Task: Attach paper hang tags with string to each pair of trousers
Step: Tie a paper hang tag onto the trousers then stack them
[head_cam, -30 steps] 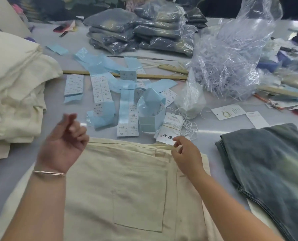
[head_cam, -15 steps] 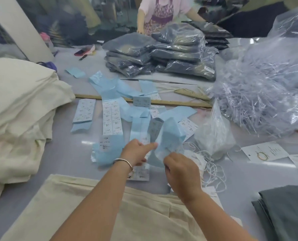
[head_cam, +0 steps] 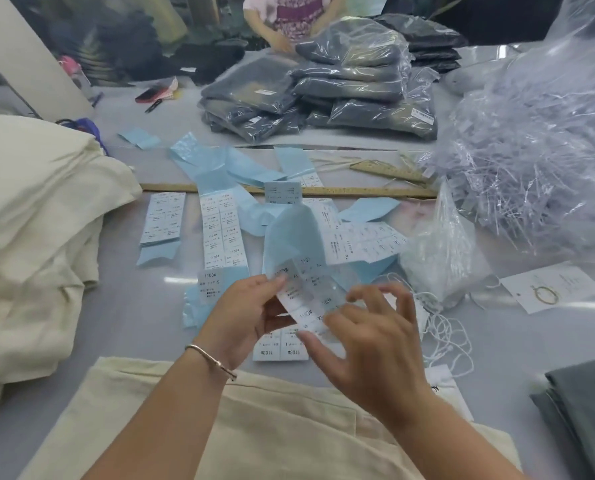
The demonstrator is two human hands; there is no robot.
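Pale blue glossy backing, white printed size stickers: label strip (head_cam: 298, 271) curls limp above grey table (head_cam: 133, 320). Left hand (head_cam: 244, 317) pinches strip's near end; right hand (head_cam: 369, 344) hovers beside it, fingers loosely spread, touching sticker edge. Cream woven trousers (head_cam: 254, 427) flat at 6 o'clock. White string (head_cam: 448, 337) tangled at 3 o'clock; hang tag (head_cam: 549, 289) card beyond. Bagged dark garments (head_cam: 324, 95) shiny at 12 o'clock; wooden ruler (head_cam: 358, 191) between.

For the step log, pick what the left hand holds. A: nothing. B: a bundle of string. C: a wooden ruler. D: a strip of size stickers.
D: the left hand pinches the sticker strip, with the right hand at its lower end.
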